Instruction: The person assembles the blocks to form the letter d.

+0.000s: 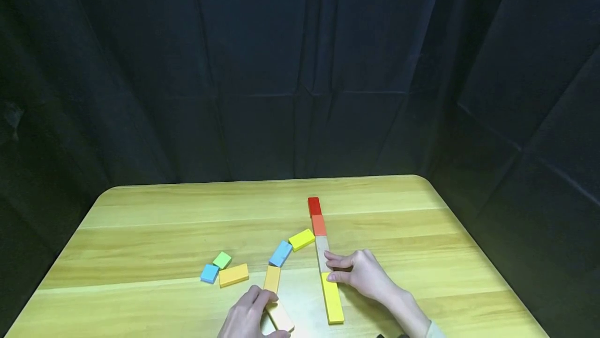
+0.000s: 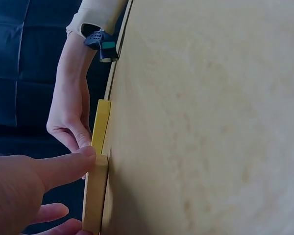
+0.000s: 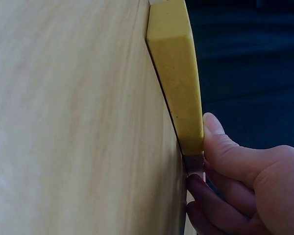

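My left hand (image 1: 248, 313) holds a pale wooden block (image 1: 280, 317) by its ends, thumb at the near end and fingers at the far one. This block (image 2: 95, 196) lies at the near end of a curved row, just below a light orange block (image 1: 272, 278). To the right, my right hand (image 1: 367, 274) touches a straight row where a grey block (image 1: 322, 252) meets a long yellow block (image 1: 332, 299). Its thumb rests against the yellow block (image 3: 175, 88) while its fingers lie along the grey one.
Beyond the grey block, an orange-red block (image 1: 319, 225) and a red block (image 1: 314, 206) continue the straight row. A blue block (image 1: 280, 253) and a short yellow block (image 1: 302, 240) curve toward it. Left lie a green block (image 1: 222, 260), small blue block (image 1: 209, 273) and orange block (image 1: 234, 275).
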